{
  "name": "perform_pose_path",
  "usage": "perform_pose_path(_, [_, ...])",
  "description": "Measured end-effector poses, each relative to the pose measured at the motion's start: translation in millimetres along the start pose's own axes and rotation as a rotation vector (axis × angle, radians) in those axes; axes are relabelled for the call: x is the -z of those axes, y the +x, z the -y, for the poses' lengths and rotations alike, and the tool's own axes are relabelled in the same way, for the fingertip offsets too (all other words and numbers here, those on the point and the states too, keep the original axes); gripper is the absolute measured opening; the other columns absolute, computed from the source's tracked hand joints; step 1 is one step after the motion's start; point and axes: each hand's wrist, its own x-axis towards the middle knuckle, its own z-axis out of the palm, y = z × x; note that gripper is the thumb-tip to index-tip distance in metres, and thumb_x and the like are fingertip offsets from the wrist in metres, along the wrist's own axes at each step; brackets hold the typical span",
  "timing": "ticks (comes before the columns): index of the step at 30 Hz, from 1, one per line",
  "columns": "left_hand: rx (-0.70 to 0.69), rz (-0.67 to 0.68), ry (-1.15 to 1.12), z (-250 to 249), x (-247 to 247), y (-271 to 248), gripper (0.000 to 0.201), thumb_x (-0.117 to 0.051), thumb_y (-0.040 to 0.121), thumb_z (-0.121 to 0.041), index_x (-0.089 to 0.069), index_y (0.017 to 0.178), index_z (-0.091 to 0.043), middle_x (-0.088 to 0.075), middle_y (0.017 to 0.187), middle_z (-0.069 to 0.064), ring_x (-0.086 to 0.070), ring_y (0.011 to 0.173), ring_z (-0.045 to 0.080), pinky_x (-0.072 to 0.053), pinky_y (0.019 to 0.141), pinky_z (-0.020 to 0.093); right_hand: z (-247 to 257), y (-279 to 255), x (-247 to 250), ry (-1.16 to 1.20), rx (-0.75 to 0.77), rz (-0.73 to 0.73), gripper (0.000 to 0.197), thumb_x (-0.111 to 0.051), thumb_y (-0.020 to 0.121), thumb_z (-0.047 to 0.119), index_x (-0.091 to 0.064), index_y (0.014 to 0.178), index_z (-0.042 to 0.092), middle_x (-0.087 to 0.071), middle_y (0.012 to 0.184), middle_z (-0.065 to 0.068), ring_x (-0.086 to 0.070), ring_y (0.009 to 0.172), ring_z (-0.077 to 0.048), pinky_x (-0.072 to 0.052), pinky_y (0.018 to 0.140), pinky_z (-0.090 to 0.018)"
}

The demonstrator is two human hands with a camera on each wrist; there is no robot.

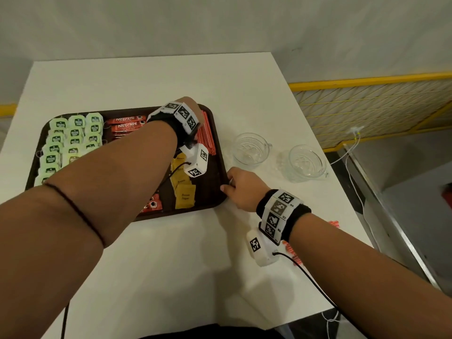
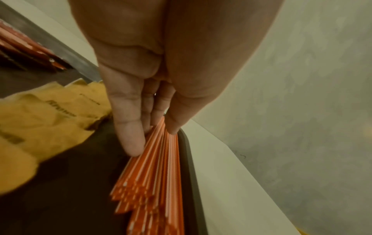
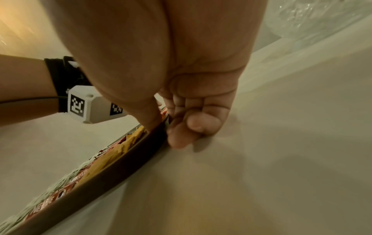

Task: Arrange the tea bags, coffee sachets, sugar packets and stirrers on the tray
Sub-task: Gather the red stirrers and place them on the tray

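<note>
A brown tray [image 1: 215,182] lies on the white table. It holds green tea bags [image 1: 71,140] at the left, red coffee sachets [image 1: 127,127] at the back and yellow sugar packets [image 1: 184,199] right of centre. A bundle of orange stirrers [image 1: 208,135] lies along its right rim. My left hand [image 1: 198,111] reaches across to the stirrers. In the left wrist view my left hand [image 2: 155,138] pinches the stirrers [image 2: 157,167] between straight fingers and thumb, beside the sugar packets [image 2: 50,119]. My right hand [image 1: 230,184] grips the tray's right rim [image 3: 124,165], thumb inside, fingers curled outside.
Two clear glass cups [image 1: 250,149] [image 1: 307,162] stand on the table right of the tray. More orange stirrers [image 1: 291,253] lie on the table under my right forearm. The table's right edge borders a yellow mesh rail [image 1: 367,106].
</note>
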Motion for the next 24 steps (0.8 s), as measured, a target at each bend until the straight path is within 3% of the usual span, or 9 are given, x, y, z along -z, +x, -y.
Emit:
perform_pose_path(1, [-0.100,-0.050,0.000,8,-5,8,0.005,-0.063,0.088,-0.025,-0.061,0.083,-0.023,-0.051,0.070,0.002,-0.056,0.066,0.021,-0.056,0.062,0.033,0,-1,0,-0.001,-0.001,-0.002,0.023,-0.057,0.097,0.028,-0.053,0.111,0.009,-0.061,0.094,-0.006,-0.059,0.085,-0.025,-0.042,0.070,-0.031])
perform_pose_path(2, [-0.064,-0.056,-0.058,10,-3,5,0.008,-0.067,0.086,-0.027,-0.064,0.089,-0.021,-0.056,0.076,0.004,-0.059,0.071,0.023,-0.056,0.062,0.033,0,-1,0,-0.003,-0.003,-0.004,0.024,-0.056,0.097,0.028,-0.053,0.112,0.009,-0.061,0.094,-0.006,-0.059,0.086,-0.025,-0.042,0.070,-0.030])
perform_pose_path(4, [-0.101,-0.105,-0.050,7,-9,-4,0.027,-0.078,0.075,-0.030,-0.067,0.092,-0.013,-0.063,0.084,0.006,-0.064,0.077,0.024,-0.055,0.064,0.035,1,-2,0,0.000,-0.010,-0.004,0.024,-0.056,0.098,0.028,-0.053,0.113,0.010,-0.061,0.097,-0.006,-0.059,0.088,-0.025,-0.042,0.071,-0.030])
perform_pose_path(8, [-0.095,-0.040,-0.052,4,-24,-9,0.054,-0.085,0.053,-0.057,-0.067,0.077,-0.012,-0.072,0.073,0.003,-0.072,0.072,0.021,-0.061,0.074,0.038,3,-3,1,-0.005,-0.015,0.007,0.025,-0.055,0.098,0.028,-0.053,0.114,0.009,-0.064,0.104,-0.011,-0.059,0.087,-0.025,-0.044,0.071,-0.031])
perform_pose_path(11, [-0.109,-0.054,-0.011,2,-24,-25,0.071,-0.086,0.046,-0.063,-0.064,0.089,-0.011,-0.071,0.077,0.003,-0.071,0.077,0.023,-0.059,0.077,0.038,3,-3,3,-0.010,-0.012,0.024,0.029,-0.055,0.098,0.029,-0.053,0.119,0.009,-0.064,0.106,-0.011,-0.059,0.089,-0.025,-0.044,0.073,-0.031])
perform_pose_path(16, [-0.104,-0.191,0.110,-7,-29,-43,0.075,-0.084,0.063,-0.049,-0.057,0.117,-0.006,-0.062,0.113,0.013,-0.061,0.105,0.031,-0.047,0.084,0.035,0,-13,9,-0.033,0.036,0.083,0.044,-0.054,0.099,0.030,-0.041,0.134,0.007,-0.067,0.109,-0.014,-0.063,0.101,-0.030,-0.051,0.085,-0.038])
perform_pose_path(19, [-0.137,-0.223,0.109,-14,-29,-54,0.047,-0.071,0.084,-0.039,-0.057,0.113,-0.005,-0.058,0.108,0.013,-0.059,0.109,0.031,-0.040,0.078,0.031,-10,-30,22,-0.053,0.074,0.077,0.054,-0.053,0.098,0.033,-0.034,0.143,0.010,-0.068,0.112,-0.012,-0.063,0.105,-0.028,-0.051,0.090,-0.039])
perform_pose_path(21, [-0.137,-0.250,0.108,-21,-26,-70,0.046,-0.066,0.089,-0.039,-0.056,0.117,-0.004,-0.056,0.105,0.015,-0.057,0.112,0.031,-0.040,0.079,0.031,-20,-46,36,-0.074,0.105,0.056,0.049,-0.052,0.099,0.035,-0.039,0.141,0.013,-0.068,0.112,-0.008,-0.062,0.104,-0.024,-0.048,0.086,-0.031])
perform_pose_path(24, [-0.064,-0.340,0.066,-31,-24,-89,0.062,-0.069,0.083,-0.043,-0.048,0.128,-0.005,-0.053,0.124,0.016,-0.054,0.113,0.035,-0.043,0.087,0.035,-42,-73,60,-0.119,0.152,0.040,0.036,-0.052,0.099,0.034,-0.054,0.130,0.015,-0.067,0.110,-0.001,-0.058,0.093,-0.016,-0.040,0.081,-0.024])
